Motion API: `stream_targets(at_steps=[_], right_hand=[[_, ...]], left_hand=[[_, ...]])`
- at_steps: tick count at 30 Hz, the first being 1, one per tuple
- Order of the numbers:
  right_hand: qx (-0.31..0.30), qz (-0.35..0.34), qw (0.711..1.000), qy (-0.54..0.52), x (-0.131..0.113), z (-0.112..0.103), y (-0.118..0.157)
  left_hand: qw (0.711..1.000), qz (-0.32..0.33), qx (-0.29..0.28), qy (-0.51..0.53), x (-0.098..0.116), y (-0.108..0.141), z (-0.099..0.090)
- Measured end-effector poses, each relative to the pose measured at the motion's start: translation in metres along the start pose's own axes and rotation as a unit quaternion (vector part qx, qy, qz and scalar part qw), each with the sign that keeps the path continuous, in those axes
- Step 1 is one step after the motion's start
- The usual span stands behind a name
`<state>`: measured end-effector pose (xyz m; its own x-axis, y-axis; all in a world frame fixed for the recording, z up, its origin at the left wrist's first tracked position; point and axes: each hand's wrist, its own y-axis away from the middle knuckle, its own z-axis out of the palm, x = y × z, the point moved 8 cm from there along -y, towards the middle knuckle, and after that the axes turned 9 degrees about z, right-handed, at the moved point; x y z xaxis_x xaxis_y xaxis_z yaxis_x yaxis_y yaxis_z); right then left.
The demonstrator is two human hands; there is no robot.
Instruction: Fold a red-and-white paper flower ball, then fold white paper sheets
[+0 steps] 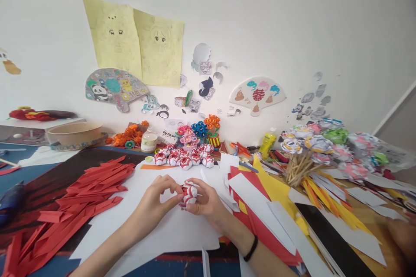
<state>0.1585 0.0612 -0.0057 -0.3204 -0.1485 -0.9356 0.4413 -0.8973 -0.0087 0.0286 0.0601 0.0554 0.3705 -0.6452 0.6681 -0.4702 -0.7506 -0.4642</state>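
My left hand (155, 201) and right hand (206, 204) pinch a red-and-white paper ball (189, 194) over white paper (169, 229). Finished balls (183, 158) sit behind; red strips (87, 190) lie left.

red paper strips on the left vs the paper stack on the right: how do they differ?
The red paper strips are narrow, one colour, and lie loose and fanned over the dark mat. The paper stack holds wider sheets in white, red and yellow, overlapped in layers with pointed ends. The strips lie beyond the left hand; the stack lies right beside the right hand. Both are flat cut paper on the same table, untouched; both hands hold the red-and-white paper piece.
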Motion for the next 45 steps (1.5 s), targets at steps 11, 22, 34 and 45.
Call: stream_targets(at_steps=[11,22,34,45], right_hand=[[-0.018,0.014,1.0,0.014,0.0,0.004,-0.001],[-0.032,-0.005,0.999,-0.004,-0.003,0.007,0.0],[-0.06,0.048,0.996,0.053,-0.005,0.018,0.002],[-0.069,0.056,0.994,0.061,-0.002,0.017,0.002]], left_hand=[[1.0,0.007,0.01,-0.011,0.002,0.001,-0.004],[1.0,0.019,-0.013,-0.002,0.002,0.0,-0.002],[1.0,0.029,-0.009,-0.006,0.01,-0.001,-0.007],[0.998,0.034,-0.007,-0.05,0.014,0.0,-0.007]])
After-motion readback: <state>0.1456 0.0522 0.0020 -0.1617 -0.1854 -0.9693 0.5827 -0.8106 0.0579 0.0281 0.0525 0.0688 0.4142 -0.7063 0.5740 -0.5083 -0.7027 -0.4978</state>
